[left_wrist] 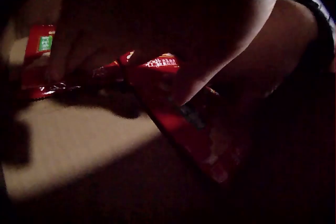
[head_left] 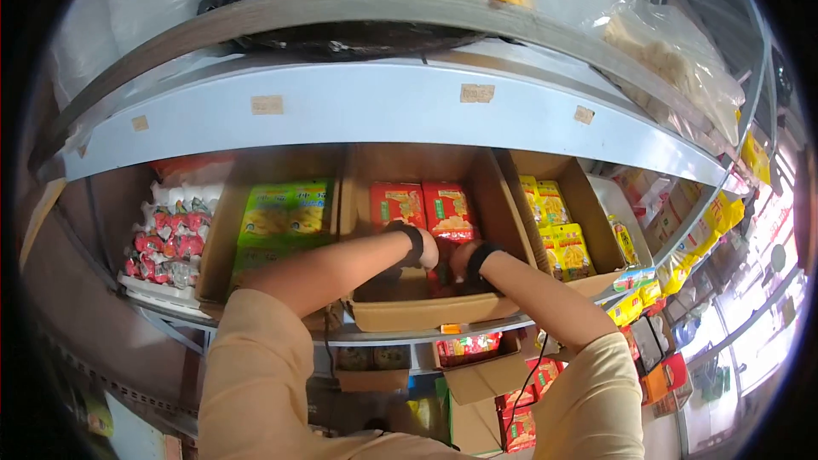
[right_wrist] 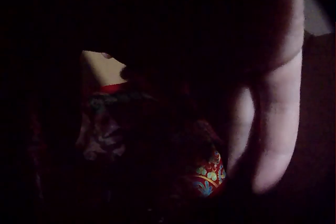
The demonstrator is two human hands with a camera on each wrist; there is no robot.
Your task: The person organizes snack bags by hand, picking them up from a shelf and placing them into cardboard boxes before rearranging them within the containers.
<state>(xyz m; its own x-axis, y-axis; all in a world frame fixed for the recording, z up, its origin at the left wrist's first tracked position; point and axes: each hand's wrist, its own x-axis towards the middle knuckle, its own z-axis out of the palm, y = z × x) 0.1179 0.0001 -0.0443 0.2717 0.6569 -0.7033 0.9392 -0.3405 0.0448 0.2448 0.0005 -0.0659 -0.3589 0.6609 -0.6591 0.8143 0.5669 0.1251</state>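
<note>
head cam first: both hands are down in the open cardboard carton (head_left: 430,317), left hand (head_left: 429,253) just beside the right hand (head_left: 461,262), at the near side of the red packets (head_left: 397,204). my read is the step in hand is setting or shifting packets by hand inside the carton.

left wrist cam: the thumb lies over a tilted red packet (left_wrist: 173,124), fingers over another one by the carton's tan cardboard. way too dark to tell if that's a real pinch or just resting on them.

right wrist cam: two fingers point down, only slightly bent, next to a patterned bit of red packaging (right_wrist: 211,174). can't tell how wide the grip is or if it has anything. imo the next move calls for squaring that tilted packet without shoving its neighbours.
</note>
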